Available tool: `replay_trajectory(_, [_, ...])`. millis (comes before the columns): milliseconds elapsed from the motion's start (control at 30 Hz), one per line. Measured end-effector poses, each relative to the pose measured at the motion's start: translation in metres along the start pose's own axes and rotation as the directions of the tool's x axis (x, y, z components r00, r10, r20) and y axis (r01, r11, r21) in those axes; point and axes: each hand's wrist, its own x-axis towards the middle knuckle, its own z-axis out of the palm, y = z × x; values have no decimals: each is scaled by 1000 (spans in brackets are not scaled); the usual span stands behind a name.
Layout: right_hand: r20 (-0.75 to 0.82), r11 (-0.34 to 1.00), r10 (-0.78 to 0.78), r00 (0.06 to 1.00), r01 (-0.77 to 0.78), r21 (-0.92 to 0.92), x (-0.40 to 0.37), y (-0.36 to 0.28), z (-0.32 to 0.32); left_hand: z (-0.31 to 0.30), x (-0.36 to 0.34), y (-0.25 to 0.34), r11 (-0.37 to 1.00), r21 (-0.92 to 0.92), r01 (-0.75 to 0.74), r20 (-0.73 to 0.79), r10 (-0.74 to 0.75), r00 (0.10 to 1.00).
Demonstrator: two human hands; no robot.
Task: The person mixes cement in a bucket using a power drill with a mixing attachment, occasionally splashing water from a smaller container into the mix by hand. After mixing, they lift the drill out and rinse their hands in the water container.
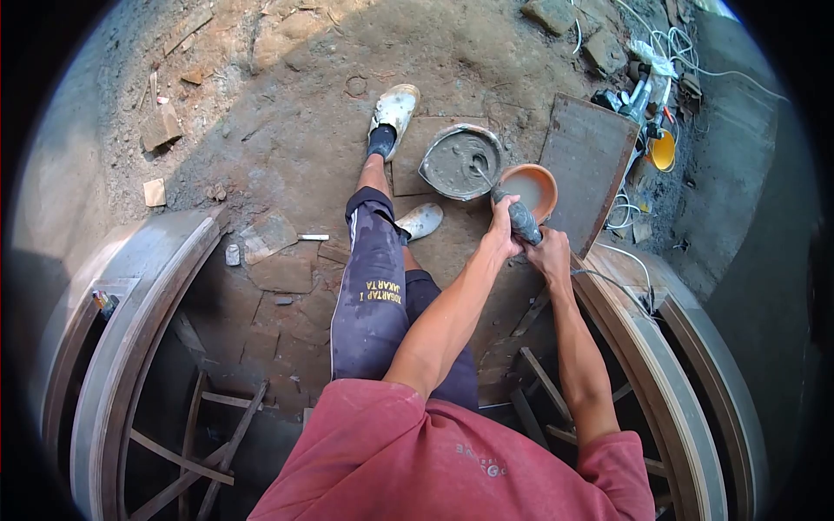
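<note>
My left hand (501, 229) is wrapped round the front of a dark, mortar-smeared power drill (524, 222). At the drill's rear, my right hand (549, 253) grips the handle, with a cord trailing off to the right. A thin metal mixing rod (483, 174) runs from the drill into the grey wet mortar (456, 161). That mortar fills much of a round bucket (427, 181) with a caked rim. Right beside it, partly below the drill, stands an orange bucket (553, 191) holding cloudy water. The drill's trigger is hidden under my fingers.
A flat board (586, 143) lies right of the buckets. Beyond it are cables (678, 48), tools and a yellow container (663, 151). Curved wooden frames (152, 347) stand on both sides. My shoe (395, 117) is left of the mortar bucket; broken tiles (269, 236) litter the ground.
</note>
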Motion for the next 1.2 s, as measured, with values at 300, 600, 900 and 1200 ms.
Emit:
replay_trajectory(300, [24, 1000, -11, 1000, 11, -7, -12, -7, 2, -8, -12, -6, 999, -32, -20, -27, 20, 999])
replay_trajectory(600, [17, 999, -36, 999, 36, -8, -13, -12, 14, -19, -16, 1, 999, -25, -24, -45, 23, 999])
replay_trajectory(900, [12, 999, -50, 999, 50, 12, -20, -19, 18, -28, -26, 5, 999, -26, -32, 6, 32, 999])
replay_trajectory(1200, [-16, 998, -67, 998, 68, 15, -15, -42, 14, -29, -28, 20, 996, 0, -92, 18, 92, 996])
